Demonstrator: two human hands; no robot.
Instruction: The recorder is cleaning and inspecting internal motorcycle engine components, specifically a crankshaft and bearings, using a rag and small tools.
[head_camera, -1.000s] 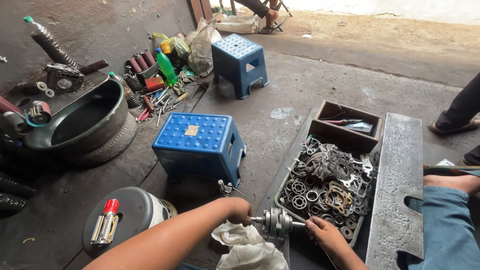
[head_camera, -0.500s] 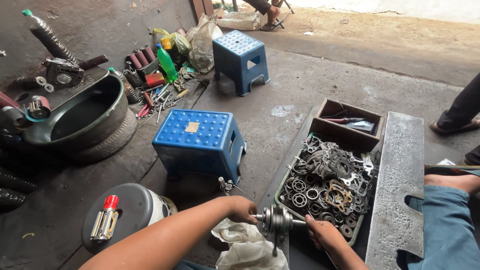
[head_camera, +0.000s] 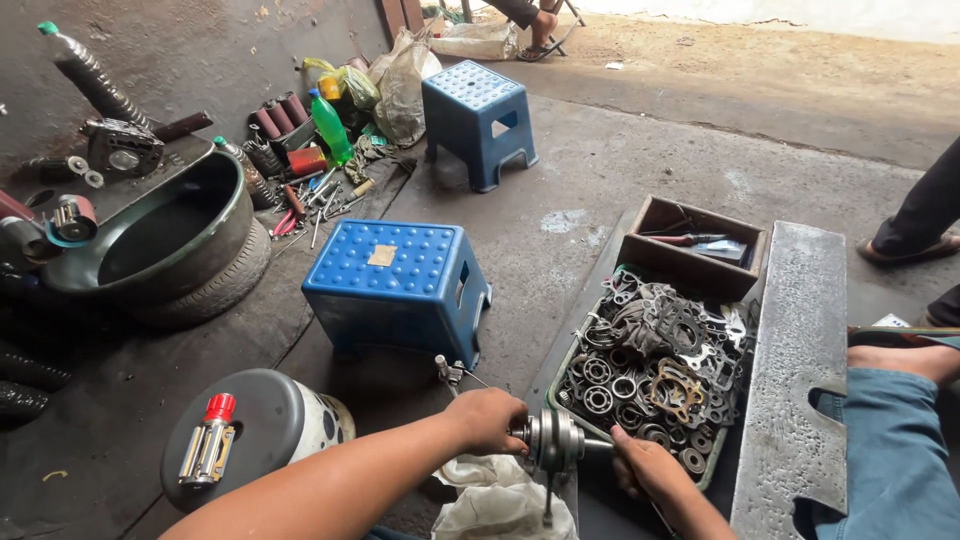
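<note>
Gripping a metal crank assembly (head_camera: 556, 440) at both ends, the left hand (head_camera: 490, 420) stayed clenched on its left shaft while the right hand (head_camera: 648, 468) pinched the right shaft. The part remained just in front of the tray of bearings (head_camera: 650, 370) over a white rag (head_camera: 490, 500); its position barely shifted.

Open-fronted repair workshop with a bare concrete floor, seen from above by a person working low to the ground.

A tray (head_camera: 560, 385) heaped with bearings, gaskets and metal rings lies beside a wooden parts box (head_camera: 690, 262). Loose hand tools (head_camera: 310, 205) are scattered near two blue plastic stools (head_camera: 395, 285), a dark basin sitting in an old tyre (head_camera: 215, 285), and a green bottle (head_camera: 331, 128).
</note>
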